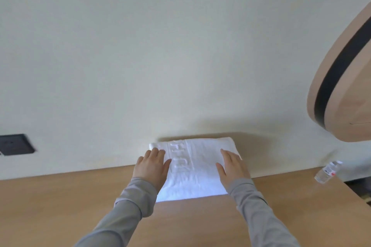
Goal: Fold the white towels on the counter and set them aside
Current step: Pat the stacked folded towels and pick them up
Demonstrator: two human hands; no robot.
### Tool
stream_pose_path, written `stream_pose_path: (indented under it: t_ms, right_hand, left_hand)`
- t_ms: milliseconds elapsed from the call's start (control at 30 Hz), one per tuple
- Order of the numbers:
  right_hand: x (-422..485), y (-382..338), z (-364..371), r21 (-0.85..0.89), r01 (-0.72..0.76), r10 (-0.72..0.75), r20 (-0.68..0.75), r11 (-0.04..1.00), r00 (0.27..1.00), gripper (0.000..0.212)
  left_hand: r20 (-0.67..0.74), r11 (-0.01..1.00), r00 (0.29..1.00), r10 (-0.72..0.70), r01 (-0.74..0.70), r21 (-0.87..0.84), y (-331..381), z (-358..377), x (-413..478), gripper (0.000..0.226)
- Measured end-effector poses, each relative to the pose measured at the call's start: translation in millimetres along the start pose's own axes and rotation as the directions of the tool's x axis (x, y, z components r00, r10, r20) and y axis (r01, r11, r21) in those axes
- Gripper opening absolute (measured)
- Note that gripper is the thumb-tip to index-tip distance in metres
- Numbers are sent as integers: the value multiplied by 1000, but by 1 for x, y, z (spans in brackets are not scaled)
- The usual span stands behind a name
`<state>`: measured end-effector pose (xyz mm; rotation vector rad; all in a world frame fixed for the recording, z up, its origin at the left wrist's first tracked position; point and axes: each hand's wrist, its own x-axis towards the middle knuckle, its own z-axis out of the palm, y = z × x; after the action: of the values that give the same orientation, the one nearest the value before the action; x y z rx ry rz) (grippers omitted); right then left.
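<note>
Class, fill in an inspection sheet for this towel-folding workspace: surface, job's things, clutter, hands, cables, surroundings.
Surface: wooden counter running along the wall.
Job's things: one white towel, folded, lying flat with its far edge against the wall; a band of raised lettering runs across it.
Clutter: small clear plastic bottle near the counter's right end.
Hands: left hand rests flat on the towel's left edge; right hand rests flat on its right side; fingers straight on both.
Cables: nothing seen.
Surroundings: pale wall; dark wall plate at left; rounded wooden panel with a dark stripe at upper right.
</note>
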<state>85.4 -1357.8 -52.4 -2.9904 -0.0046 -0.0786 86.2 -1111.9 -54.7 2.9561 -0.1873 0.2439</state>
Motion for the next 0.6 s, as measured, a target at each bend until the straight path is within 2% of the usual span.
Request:
stream_pose_path:
  t_ms: [67,133,200,300,333,367,400,467,533,600]
  right_hand:
    - [0,21,19,44,-23,22,41,999,999,45]
    - [0,39,37,155,-87,73,95,984,993,30]
    - [0,54,53,272,-184,142,166,945,976,22]
    - [3,66,72,416,-371,267,289,830,919,27]
    - [5,69,79,450,-429,292,342,783,893,29]
    - [7,72,88,474,-475,304,394,741,867,29]
    - [8,74,95,502,-524,315,444,688,839,32]
    - [13,76,105,597,-622,333,530,507,780,48]
    - [21,75,109,693,-704,350,627,157,695,53]
    - [32,74,112,701,-684,333,706,-202,625,53]
  left_hand:
    - [80,991,994,-77,86,-106,14,21,-6,35]
    - [224,952,956,-188,234,-199,26,42,-12,33]
    - [381,881,877,-294,403,-248,37,64,-17,39]
    - [542,712,736,-406,627,-317,49,92,-21,47]
    - [590,609,679,-436,706,-363,52,100,-19,47]
    - [639,458,617,-459,781,-425,55,107,-17,47]
    - [688,254,552,-470,832,-493,59,113,-16,49]
    - [772,-175,451,-447,803,-570,65,124,-9,53]
    - [811,-487,412,-415,652,-580,70,132,-3,48]
    - [808,-630,410,-423,509,-587,72,138,3,46]
